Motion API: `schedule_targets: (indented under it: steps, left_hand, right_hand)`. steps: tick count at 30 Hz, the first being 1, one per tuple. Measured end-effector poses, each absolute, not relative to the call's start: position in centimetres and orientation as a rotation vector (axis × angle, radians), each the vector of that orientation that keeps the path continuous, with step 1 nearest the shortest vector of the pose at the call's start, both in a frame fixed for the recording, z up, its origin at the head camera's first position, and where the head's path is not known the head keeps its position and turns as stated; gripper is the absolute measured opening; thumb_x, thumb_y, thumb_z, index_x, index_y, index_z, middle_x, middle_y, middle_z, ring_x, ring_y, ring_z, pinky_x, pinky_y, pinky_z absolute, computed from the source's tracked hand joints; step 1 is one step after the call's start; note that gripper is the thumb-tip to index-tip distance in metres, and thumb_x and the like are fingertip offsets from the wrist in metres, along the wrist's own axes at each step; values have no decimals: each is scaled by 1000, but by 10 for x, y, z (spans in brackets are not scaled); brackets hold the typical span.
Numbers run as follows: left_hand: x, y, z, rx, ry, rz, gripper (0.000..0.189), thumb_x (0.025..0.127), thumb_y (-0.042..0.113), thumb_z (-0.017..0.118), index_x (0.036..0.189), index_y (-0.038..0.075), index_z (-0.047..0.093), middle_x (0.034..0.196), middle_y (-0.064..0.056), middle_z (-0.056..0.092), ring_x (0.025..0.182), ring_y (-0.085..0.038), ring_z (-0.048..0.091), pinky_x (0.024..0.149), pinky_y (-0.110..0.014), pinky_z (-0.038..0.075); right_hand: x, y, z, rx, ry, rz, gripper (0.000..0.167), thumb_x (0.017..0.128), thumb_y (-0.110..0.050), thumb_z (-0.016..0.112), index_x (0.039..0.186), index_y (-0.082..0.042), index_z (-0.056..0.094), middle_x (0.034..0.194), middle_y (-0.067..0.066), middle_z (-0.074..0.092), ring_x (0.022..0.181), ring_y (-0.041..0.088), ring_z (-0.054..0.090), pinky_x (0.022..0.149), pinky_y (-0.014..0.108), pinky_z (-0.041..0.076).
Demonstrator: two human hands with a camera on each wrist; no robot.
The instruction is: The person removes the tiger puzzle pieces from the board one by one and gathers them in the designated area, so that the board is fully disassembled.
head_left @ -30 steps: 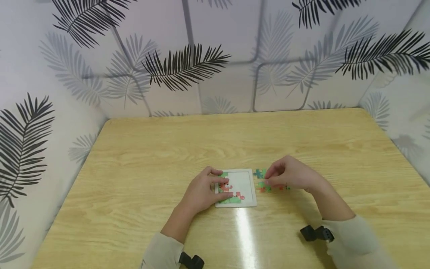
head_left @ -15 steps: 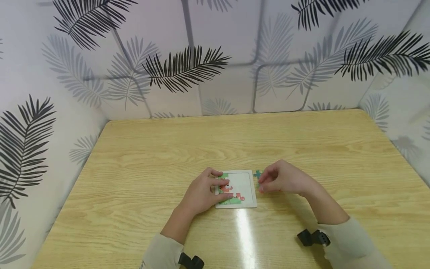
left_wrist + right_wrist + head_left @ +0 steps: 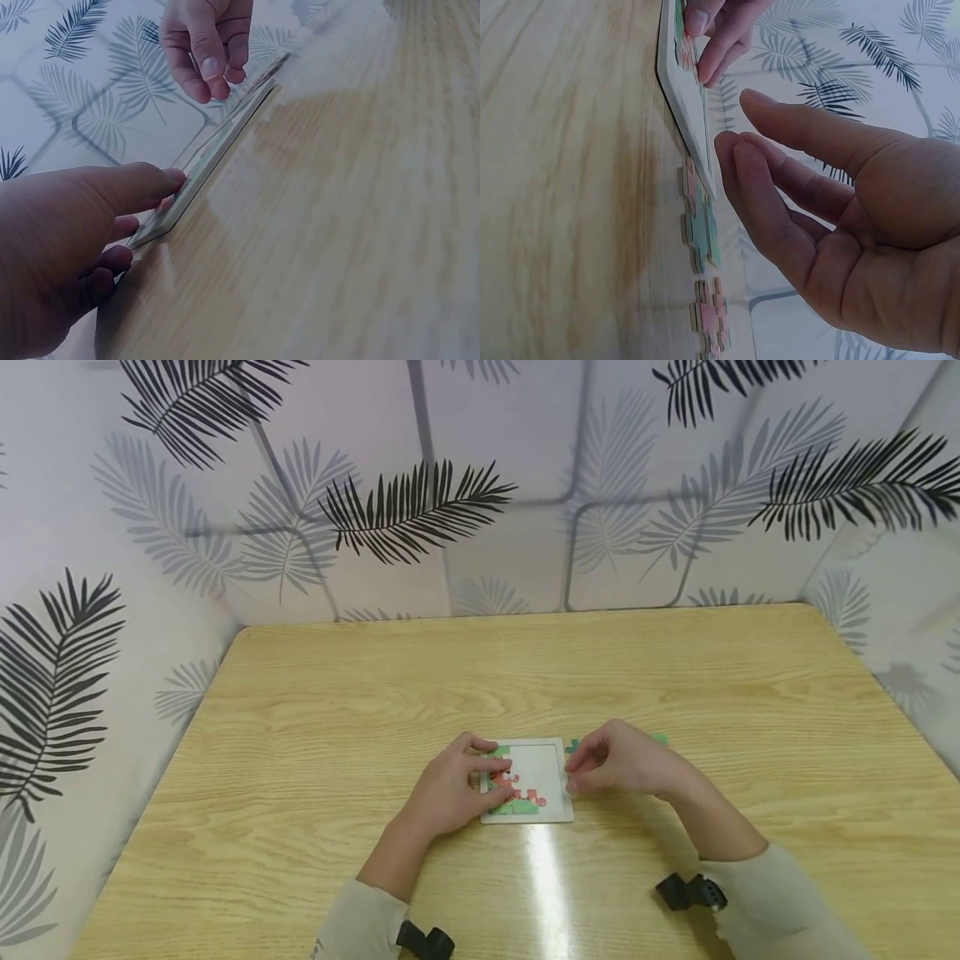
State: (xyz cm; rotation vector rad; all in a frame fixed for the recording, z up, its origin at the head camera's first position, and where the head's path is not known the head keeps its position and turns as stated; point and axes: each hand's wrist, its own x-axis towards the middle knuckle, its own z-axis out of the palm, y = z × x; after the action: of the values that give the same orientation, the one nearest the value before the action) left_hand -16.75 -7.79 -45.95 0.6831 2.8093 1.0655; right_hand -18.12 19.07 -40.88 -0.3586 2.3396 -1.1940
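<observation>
A square white puzzle board (image 3: 555,806) lies on the table with red and green pieces (image 3: 525,807) along its left and lower parts. My left hand (image 3: 448,787) rests over the board's left side, thumb and fingers stretched across the pieces. My right hand (image 3: 618,762) hovers at the board's right edge. In the right wrist view its thumb and fingertips stand apart, and I see nothing between them. Loose jigsaw pieces (image 3: 697,225) lie beside the board below that hand. In the head view the hand covers most of them, leaving a teal piece (image 3: 572,746) partly visible.
The wooden table (image 3: 315,718) reaches back to a wall covering (image 3: 510,560) with a leaf print. A green piece (image 3: 660,738) shows just behind my right hand. Black wrist cameras (image 3: 690,892) sit at both sleeves.
My right hand has moved left, from over the loose pieces to the board's right edge. My left hand stays in place on the board.
</observation>
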Motion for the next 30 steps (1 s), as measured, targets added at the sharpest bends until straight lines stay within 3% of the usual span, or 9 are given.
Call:
schedule_targets:
  steps: [8,23,30]
  left_hand:
    - [-167,-80,-459,675,2806,1091,32,85,31,81,114,20,78,126,-1,61,76,-8,50,70,-24,42]
    - [-169,-80,-460,706,2783,1126,32,84,30,82,114,18,78,126,-2,61,73,-7,49,68,-23,43]
    - [-170,-80,-460,712,2767,1138,31,85,29,81,114,17,78,126,-2,60,68,-4,49,65,-21,44]
  right_hand:
    - [-178,175,-411,-363,2299,-1207,20,80,-12,83,95,0,76,82,3,73,78,13,65,71,26,53]
    - [-172,163,-417,-392,2343,-1150,12,84,-10,79,94,-5,76,84,2,74,78,12,66,73,30,53]
    - [-166,157,-415,-404,2320,-1184,17,88,-20,77,93,-4,76,80,4,74,73,13,64,69,30,52]
